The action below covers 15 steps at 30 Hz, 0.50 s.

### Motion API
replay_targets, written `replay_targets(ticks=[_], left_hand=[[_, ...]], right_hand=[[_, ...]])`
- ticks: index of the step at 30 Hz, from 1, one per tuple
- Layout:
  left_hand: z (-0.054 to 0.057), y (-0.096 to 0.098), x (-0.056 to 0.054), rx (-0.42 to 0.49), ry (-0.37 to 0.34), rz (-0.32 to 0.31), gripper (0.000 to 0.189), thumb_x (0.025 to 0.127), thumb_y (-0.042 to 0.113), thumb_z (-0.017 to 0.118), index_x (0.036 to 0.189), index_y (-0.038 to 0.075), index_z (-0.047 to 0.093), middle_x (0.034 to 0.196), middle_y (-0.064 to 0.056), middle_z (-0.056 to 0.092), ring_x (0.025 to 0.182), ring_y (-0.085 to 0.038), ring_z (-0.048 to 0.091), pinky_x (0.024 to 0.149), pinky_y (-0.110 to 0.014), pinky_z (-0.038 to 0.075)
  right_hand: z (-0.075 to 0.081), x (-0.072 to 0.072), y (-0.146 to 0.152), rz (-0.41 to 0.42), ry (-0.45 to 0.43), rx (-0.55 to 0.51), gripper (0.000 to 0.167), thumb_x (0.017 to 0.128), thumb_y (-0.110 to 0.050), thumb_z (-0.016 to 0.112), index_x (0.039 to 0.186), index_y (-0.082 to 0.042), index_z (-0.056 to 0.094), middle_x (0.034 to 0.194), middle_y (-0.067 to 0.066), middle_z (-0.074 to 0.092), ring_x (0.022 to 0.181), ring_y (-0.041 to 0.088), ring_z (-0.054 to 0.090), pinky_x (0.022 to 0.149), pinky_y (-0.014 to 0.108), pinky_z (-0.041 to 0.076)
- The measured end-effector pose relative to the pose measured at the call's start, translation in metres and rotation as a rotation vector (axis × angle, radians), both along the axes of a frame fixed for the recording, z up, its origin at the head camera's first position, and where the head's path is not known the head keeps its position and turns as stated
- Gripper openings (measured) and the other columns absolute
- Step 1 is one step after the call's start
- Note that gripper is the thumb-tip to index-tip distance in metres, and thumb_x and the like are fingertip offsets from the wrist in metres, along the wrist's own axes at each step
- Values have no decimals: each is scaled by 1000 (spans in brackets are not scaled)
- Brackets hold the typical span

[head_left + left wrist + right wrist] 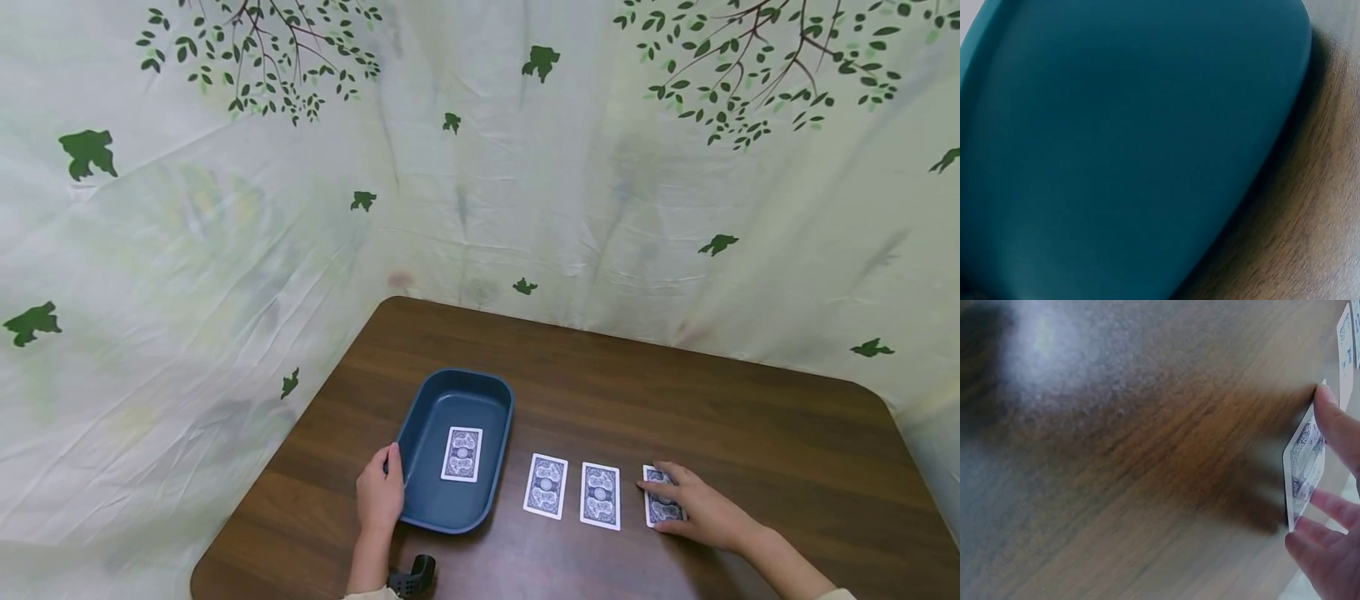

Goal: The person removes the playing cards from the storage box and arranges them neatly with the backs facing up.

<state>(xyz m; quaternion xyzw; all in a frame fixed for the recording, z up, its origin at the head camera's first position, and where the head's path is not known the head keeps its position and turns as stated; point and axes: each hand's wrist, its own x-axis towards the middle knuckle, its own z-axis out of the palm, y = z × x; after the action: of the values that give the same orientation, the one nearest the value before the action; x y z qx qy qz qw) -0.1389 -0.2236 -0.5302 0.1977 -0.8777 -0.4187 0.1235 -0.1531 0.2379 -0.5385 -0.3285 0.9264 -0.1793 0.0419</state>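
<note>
Your left hand grips tray; right hand, right of tray, seemingly pinches card. Loose edge-hold could drop it.

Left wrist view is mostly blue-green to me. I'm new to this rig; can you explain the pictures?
There's no machine: a person works bare-handed. The widest picture comes from a camera worn on the head; the other two come from wrist cameras. Your blue-green shape is the tray, seen close up. It sits on a brown table, one patterned card inside. Three more cards line up to its right. The left hand holds the tray's left edge; the right hand grips the rightmost card.
</note>
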Motion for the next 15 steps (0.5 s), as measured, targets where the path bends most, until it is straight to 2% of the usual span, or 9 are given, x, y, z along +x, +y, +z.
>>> replay_targets(ticks=[8, 15], left_hand=[[0, -1, -1, -3, 0, 2, 48, 100, 33, 36, 120, -6, 55, 120, -26, 54, 111, -43, 49, 92, -55, 36], [-1, -1, -1, 5, -17, -7, 50, 100, 35, 34, 122, -5, 54, 122, -26, 53, 112, -43, 48, 92, -55, 36]], right_hand=[[-3, 1, -2, -21, 51, -24, 55, 74, -34, 76, 120, -7, 62, 127, 24, 46, 113, 40, 45, 86, 53, 42], [-5, 3, -3, -39, 53, -44, 55, 74, -33, 75, 119, -7, 62, 127, 24, 46, 113, 41, 44, 83, 53, 43]])
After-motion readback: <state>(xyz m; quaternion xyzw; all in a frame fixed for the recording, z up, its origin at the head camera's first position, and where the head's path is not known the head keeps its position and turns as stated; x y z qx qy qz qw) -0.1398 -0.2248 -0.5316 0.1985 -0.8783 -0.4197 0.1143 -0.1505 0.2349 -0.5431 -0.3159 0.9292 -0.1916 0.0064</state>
